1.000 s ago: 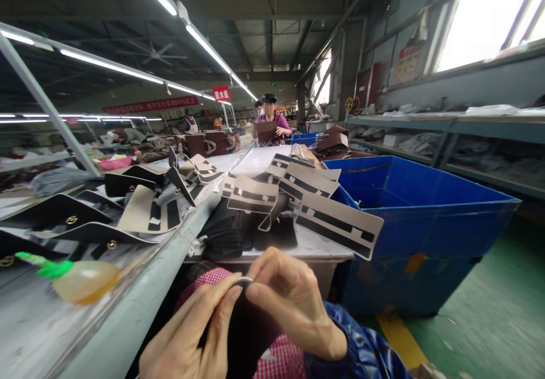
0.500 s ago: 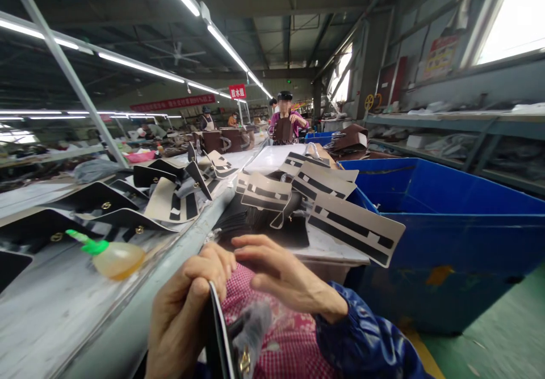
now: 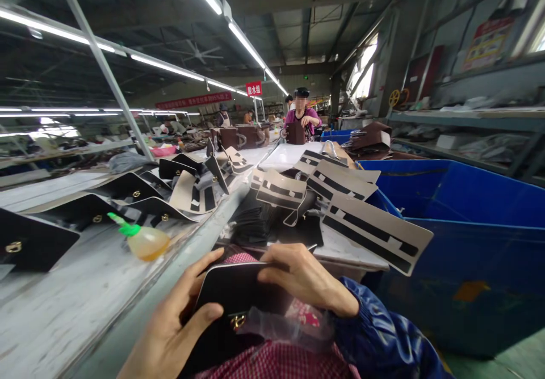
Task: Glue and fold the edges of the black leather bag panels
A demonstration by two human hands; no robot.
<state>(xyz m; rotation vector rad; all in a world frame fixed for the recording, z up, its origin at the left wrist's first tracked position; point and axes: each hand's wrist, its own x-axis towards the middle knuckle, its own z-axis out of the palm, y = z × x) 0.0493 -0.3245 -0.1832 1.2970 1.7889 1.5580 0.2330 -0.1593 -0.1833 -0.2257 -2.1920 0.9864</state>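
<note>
A black bag panel point(image 3: 242, 288) with a pale edge and a gold clasp point(image 3: 238, 322) lies over my lap. My left hand point(image 3: 176, 316) is closed round its left edge, thumb on the near face and fingers partly hidden behind. The top right edge is pinched in my right hand point(image 3: 304, 277), with the thumb in front. Clear plastic wrap point(image 3: 289, 328) hangs by the clasp. Just beyond my hands sits a stack of black pieces point(image 3: 253, 223). Beige panels with black strips point(image 3: 377, 231) overlap at its right.
On the left table point(image 3: 76, 311) stands a soft bottle of amber liquid point(image 3: 149, 244) with a green nozzle. Several black panels with gold clasps point(image 3: 136, 189) lie behind it. A large blue bin point(image 3: 460, 197) fills the right side. Farther off, a person point(image 3: 301, 119) handles a brown piece.
The panel has turned from edge-on to show its broad clasp face. My right hand has come down onto its top edge. My left thumb now lies on its face. The view has swung left.
</note>
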